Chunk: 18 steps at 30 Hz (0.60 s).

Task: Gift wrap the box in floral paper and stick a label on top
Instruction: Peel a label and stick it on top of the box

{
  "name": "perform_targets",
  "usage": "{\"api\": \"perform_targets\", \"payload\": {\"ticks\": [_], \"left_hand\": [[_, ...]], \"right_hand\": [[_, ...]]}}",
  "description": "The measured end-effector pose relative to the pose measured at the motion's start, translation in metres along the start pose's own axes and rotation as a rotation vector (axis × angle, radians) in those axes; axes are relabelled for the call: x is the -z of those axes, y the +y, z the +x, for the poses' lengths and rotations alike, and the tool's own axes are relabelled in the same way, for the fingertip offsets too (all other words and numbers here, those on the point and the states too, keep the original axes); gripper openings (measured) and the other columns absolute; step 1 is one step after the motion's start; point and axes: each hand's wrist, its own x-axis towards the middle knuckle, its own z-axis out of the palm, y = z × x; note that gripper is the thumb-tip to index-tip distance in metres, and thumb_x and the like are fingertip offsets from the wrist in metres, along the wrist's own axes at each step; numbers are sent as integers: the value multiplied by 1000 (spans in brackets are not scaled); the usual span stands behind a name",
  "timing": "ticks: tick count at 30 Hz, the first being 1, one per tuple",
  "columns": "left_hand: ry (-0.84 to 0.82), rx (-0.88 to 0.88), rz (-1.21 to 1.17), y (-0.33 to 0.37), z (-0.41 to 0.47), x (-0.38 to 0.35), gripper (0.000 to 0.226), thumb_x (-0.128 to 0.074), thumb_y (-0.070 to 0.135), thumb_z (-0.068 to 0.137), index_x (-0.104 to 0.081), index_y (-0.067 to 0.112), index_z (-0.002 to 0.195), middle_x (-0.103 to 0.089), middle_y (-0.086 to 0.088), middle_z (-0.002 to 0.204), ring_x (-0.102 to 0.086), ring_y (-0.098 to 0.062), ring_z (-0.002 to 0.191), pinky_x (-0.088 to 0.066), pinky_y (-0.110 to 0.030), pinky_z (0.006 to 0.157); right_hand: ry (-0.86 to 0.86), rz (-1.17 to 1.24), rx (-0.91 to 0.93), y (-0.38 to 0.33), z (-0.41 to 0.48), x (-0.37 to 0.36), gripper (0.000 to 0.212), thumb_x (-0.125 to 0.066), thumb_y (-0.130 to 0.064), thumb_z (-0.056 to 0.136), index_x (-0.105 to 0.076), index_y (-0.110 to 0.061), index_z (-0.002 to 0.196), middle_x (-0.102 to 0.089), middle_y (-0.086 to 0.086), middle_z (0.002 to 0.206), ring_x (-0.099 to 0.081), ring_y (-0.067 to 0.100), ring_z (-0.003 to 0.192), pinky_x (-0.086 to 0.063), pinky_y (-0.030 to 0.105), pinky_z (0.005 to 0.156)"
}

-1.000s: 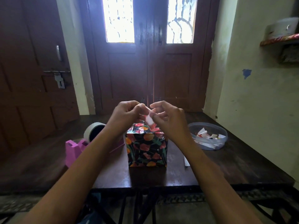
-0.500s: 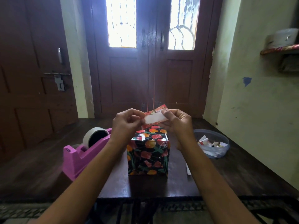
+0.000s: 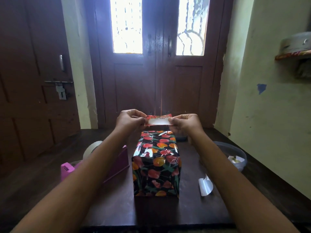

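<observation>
- The left hand (image 3: 129, 120) is pinching one short end of the label (image 3: 159, 121) between thumb and fingertips; its grip is narrow and closed on that edge.
- The right hand (image 3: 185, 123) is pinching the other short end the same way, so the label is hanging stretched flat between the two grips, printed face towards the camera.
- The label is hovering in the air, clear of the box (image 3: 156, 165), above and just beyond the box's far end.
- The box is sitting on the tabletop (image 3: 117, 207) between the forearms, with floral paper (image 3: 156, 179) covering every face in view and its top bare.
- The label's long axis is running left to right, while the box's long axis is running away from the person, so the two are lying crosswise.
- From the grips, the box top is lying below and towards the person; both hands are sitting about equally near it.
- Judging from this, the wrapping is looking done and the sticking is not; the coming move is likely calling for lowering both ends evenly.
- A dispenser (image 3: 116, 163) is standing left of the box, and a curled white slip (image 3: 205, 185) and a tub (image 3: 235, 153) are lying to its right.
</observation>
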Motion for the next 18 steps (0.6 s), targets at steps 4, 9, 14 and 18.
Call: {"api": "perform_targets", "payload": {"ticks": [4, 9, 14, 18], "left_hand": [[8, 70, 18, -5, 23, -5, 15, -69, -3, 78, -65, 9, 69, -62, -5, 69, -58, -3, 49, -41, -10, 40], [-2, 128, 134, -22, 40, -7, 18, -75, 0, 71, -65, 12, 62, -63, -4, 67, -57, -9, 57, -40, -12, 37], [5, 126, 240, -31, 45, -9, 22, -78, 2, 67, -59, 13, 66, -60, -1, 69, -56, -9, 61, -43, -15, 40], [-12, 100, 267, -36, 46, -10, 24, -77, 3, 71, -55, 12, 72, -58, -2, 74, -54, -8, 62, -42, -14, 39]], "right_hand": [[23, -143, -30, 9, 25, -6, 15, -70, -8, 81, -62, -3, 69, -64, 10, 65, -58, 7, 44, -49, 16, 43], [70, -416, -12, 26, 40, -13, 18, -75, -14, 77, -65, -10, 63, -67, 8, 65, -63, 11, 53, -51, 20, 47], [111, -675, 74, 35, 44, -17, 8, -74, -17, 73, -71, -15, 65, -72, 5, 78, -68, 17, 76, -57, 34, 73], [111, -750, 132, 37, 42, -18, 7, -72, -18, 76, -74, -11, 74, -71, 3, 83, -65, 14, 80, -54, 29, 71]]}}
